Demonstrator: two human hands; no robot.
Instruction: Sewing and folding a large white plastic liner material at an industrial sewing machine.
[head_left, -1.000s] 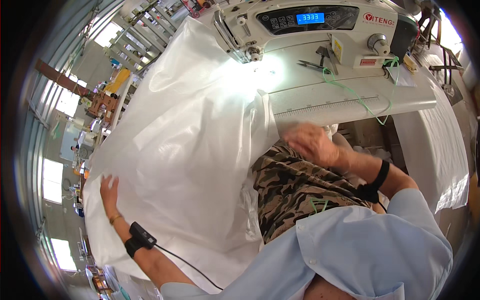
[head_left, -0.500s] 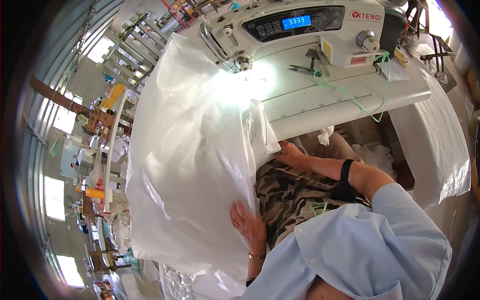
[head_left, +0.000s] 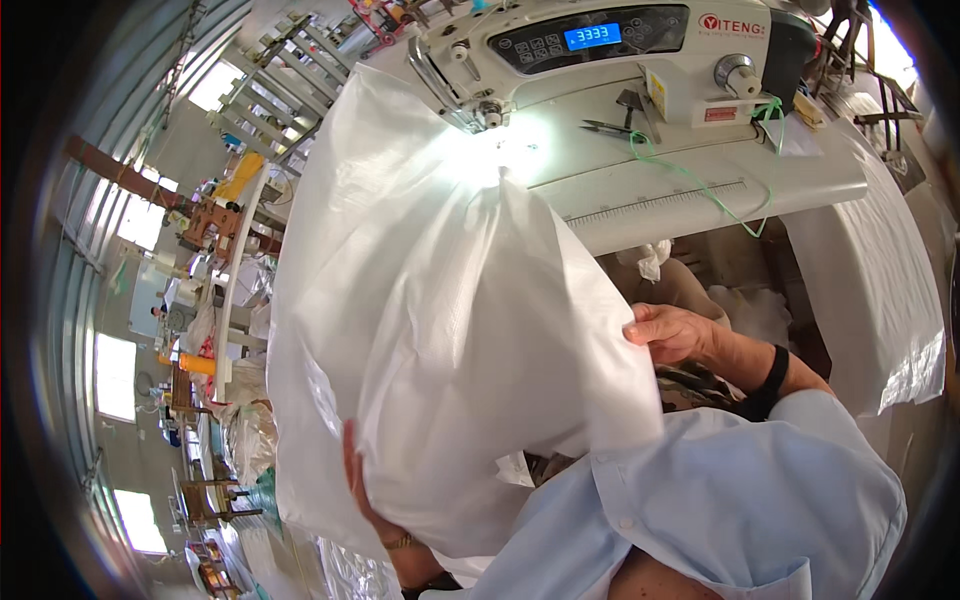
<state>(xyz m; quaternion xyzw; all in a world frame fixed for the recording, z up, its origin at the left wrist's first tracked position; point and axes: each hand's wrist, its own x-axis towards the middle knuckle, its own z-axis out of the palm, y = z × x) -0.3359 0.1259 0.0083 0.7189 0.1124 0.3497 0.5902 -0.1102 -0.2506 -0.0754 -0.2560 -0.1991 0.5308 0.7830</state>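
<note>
A large sheet of thin, slightly glossy white material (head_left: 430, 330) hangs from the lit needle area of a sewing machine (head_left: 600, 70) down over my lap, gathered in folds under the needle. My right hand (head_left: 672, 332) pinches its right edge between thumb and fingers, holding that side out to the right. Lower left, my left hand (head_left: 362, 490) rests against the sheet with its fingers stretched out. A fold of the material covers part of that hand. Glare from the lamp hides the presser foot and needle.
On the machine bed lie dark tweezers (head_left: 612, 130) and a loose green cord (head_left: 700, 185). More white material (head_left: 870, 290) drapes over the table's right end. Other machines and racks (head_left: 210, 225) stand along the left.
My right hand has lifted the sheet's edge and drawn it right across my lap. My left hand has slid left along the sheet. The material now spreads wider, its folds fanning from the needle.
</note>
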